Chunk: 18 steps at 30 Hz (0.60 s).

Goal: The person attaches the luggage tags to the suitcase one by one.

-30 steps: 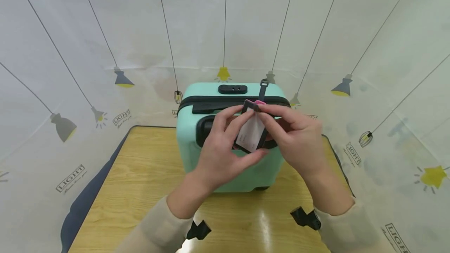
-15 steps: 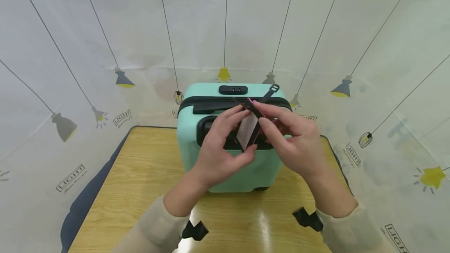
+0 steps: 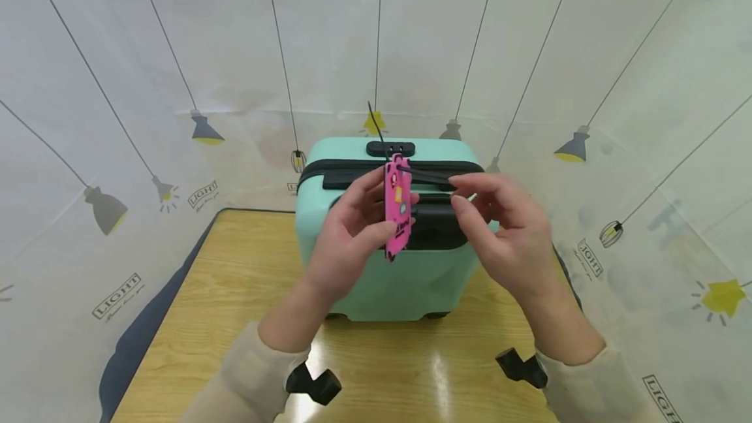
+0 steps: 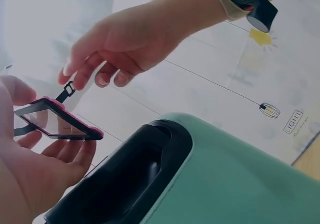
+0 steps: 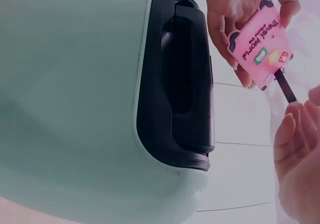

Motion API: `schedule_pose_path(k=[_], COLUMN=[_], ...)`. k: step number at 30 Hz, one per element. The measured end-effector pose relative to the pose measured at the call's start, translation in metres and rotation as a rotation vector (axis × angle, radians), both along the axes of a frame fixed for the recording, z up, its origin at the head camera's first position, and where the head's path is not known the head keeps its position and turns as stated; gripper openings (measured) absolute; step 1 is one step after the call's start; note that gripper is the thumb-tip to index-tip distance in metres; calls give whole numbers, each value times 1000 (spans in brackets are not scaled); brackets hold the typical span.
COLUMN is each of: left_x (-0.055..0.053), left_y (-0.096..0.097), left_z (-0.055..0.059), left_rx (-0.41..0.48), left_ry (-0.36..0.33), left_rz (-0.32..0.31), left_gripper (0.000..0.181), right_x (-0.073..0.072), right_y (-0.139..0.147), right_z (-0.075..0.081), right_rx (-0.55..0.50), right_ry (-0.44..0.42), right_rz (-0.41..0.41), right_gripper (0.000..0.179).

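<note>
My left hand (image 3: pixel 346 234) grips a pink luggage tag (image 3: pixel 398 207) by its edges, thumb at the front and fingers behind. Printed stickers and lettering cover the tag's face in the right wrist view; a black-framed window shows on its other side in the left wrist view. From the tag's top a black strap (image 3: pixel 425 175) runs right to the fingertips of my right hand (image 3: pixel 511 234), which pinch its buckle end (image 4: pixel 69 88). Another thin dark strap end (image 3: pixel 376 124) sticks up. Behind the tag stands a mint-green suitcase (image 3: pixel 411 289) with a black side handle (image 5: pixel 195 83).
The suitcase rests on a wooden table (image 3: pixel 235 292) and has a black combination lock (image 3: pixel 390 148) on top. Around the table hangs a pale sheet (image 3: pixel 329 31) printed with lamps. Black wrist cameras sit at both sleeves.
The tag has turned from its windowed side with white card to its pink face and moved left. My right hand has left the tag's edge and drawn right along the strap.
</note>
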<state>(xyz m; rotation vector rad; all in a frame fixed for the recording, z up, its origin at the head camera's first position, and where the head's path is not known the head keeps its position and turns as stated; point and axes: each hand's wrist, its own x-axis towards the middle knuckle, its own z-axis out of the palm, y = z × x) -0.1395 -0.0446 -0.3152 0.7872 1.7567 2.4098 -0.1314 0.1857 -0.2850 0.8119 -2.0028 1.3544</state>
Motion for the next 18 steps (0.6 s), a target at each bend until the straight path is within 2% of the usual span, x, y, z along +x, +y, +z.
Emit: schedule_pose_path(k=[4, 7, 12, 15, 18], left_x=[-1, -1, -1, -2, -2], left_y=[-2, -1, -1, 1, 4], left_z=[3, 2, 0, -3, -6], left_rx=[-2, -17, -53, -49, -47], left_ry=[-105, -145, -170, -169, -138], left_rz=[-23, -27, -25, -39, -61], left_gripper=[58, 51, 48, 48, 46], right_x=[0, -3, -11, -13, -15], right_y=[1, 3, 2, 0, -4], right_z=[0, -1, -2, 0, 2], right_rx=[32, 91, 170, 169, 148], right_ry=[-28, -35, 24, 46, 47], right_rz=[-31, -22, 25, 45, 58], right_gripper=[47, 54, 52, 49, 49])
